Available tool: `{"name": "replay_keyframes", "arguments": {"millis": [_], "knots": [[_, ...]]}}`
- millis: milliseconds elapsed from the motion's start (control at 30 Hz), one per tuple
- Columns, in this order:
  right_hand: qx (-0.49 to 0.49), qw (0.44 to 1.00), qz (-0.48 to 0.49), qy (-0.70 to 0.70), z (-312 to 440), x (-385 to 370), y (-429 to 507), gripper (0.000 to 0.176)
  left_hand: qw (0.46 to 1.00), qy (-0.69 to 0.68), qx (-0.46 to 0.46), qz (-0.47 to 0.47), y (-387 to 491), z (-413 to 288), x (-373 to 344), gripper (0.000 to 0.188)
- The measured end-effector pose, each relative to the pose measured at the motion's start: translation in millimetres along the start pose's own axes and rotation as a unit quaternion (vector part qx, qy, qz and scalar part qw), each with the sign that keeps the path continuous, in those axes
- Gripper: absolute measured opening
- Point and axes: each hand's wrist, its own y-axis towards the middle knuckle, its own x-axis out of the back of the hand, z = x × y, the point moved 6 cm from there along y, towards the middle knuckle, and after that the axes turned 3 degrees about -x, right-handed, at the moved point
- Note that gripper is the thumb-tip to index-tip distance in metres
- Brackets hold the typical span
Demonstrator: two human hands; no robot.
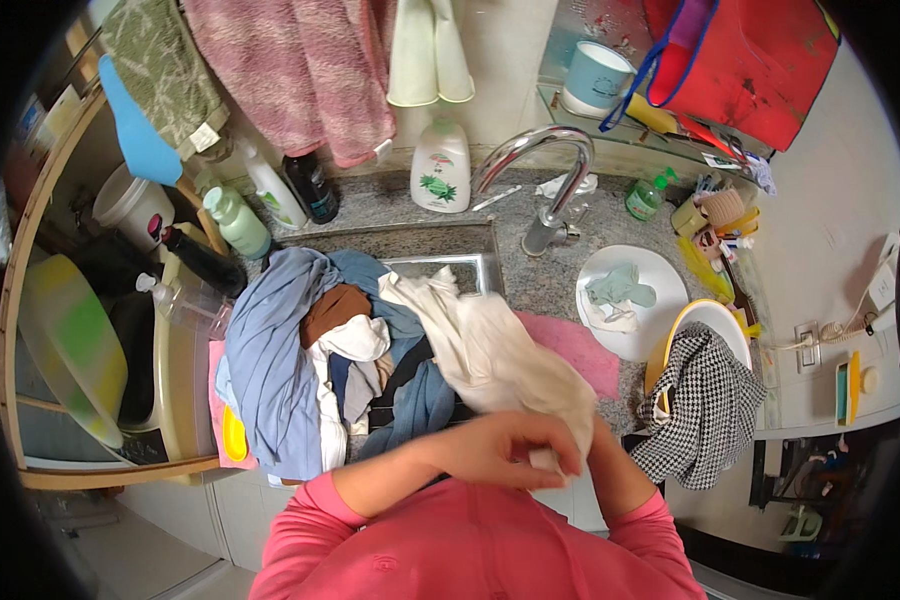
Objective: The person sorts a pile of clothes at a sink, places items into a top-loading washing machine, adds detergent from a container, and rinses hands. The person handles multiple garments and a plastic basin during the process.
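A long cream-white cloth garment (502, 352) stretches from over the sink down towards my chest, slightly blurred at its near end. My left hand (521, 454) is curled round the near end of it, fingers bent. The right forearm (615, 465) comes up behind the cloth; my right hand is hidden by the cloth and the other hand. To the left, a heap of laundry with a light blue garment (274, 352), a brown cloth (335, 311), white cloth and a blue-grey cloth (420, 397) covers much of the stone sink (412, 244).
Right of the sink stand a chrome faucet (547, 221), a white plate (645, 341) with small cloths on it, and a yellow-rimmed bucket (720, 311) with a houndstooth cloth (705, 405) hanging over it. Bottles, including a white detergent bottle (441, 169), line the back edge.
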Motion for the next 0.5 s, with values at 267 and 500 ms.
{"name": "replay_keyframes", "arguments": {"millis": [267,500], "knots": [[0.232,0.804,-0.548,0.008,142.7,268.2,-184.3,0.037,0.799,0.394,0.174,-0.421,-113.0,97.7,154.0,0.039],[0.166,0.629,-0.678,-0.340,168.5,354.4,-272.4,0.040,0.659,0.545,0.378,-0.355,-123.5,188.5,210.4,0.056]]}}
